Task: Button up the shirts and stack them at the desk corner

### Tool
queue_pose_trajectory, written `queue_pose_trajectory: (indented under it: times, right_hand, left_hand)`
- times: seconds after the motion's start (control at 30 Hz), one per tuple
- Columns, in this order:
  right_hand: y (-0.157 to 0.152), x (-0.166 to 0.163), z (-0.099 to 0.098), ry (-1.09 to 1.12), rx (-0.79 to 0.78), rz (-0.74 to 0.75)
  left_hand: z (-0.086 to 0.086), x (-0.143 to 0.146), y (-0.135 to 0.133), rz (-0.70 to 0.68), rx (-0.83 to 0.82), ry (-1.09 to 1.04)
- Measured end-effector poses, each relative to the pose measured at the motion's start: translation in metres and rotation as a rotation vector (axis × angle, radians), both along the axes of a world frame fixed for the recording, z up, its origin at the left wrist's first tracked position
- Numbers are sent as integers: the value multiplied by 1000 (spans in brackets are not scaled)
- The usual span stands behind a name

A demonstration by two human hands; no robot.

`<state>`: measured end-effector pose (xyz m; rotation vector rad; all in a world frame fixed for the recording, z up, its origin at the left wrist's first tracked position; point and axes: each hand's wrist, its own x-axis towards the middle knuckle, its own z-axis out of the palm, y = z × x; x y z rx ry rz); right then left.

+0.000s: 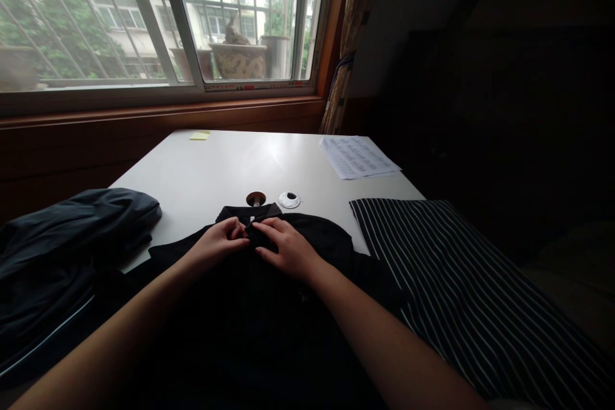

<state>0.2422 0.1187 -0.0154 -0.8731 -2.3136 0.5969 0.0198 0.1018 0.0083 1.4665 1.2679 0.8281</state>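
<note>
A black collared shirt [240,333] lies spread on the white table, its collar toward the window and a small light mark on the chest. At the neck opening, my left hand [221,240] pinches the fabric just below the collar, thumb and fingers curled together. Close beside it, my right hand [283,246] grips the other side of the same front edge between thumb and fingers. My fingertips almost meet there. Any button between them is hidden by the fingers and the dark cloth.
Left of the shirt is a bunched dark garment [72,237]; on the right lies a black-and-white striped cloth [456,275]. Printed papers [358,157] and a yellow sticky note [199,136] rest on the white table [240,160]. Beyond the collar are a round cable hole [256,196] and its cover [289,199].
</note>
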Motion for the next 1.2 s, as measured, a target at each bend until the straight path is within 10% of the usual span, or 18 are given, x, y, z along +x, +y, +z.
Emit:
queue_pose_trajectory:
  times: [1.2]
  right_hand:
    - [-3,-1,3,-21,-35,-46]
  left_hand:
    - [-7,-5,-1,-40,32,-156]
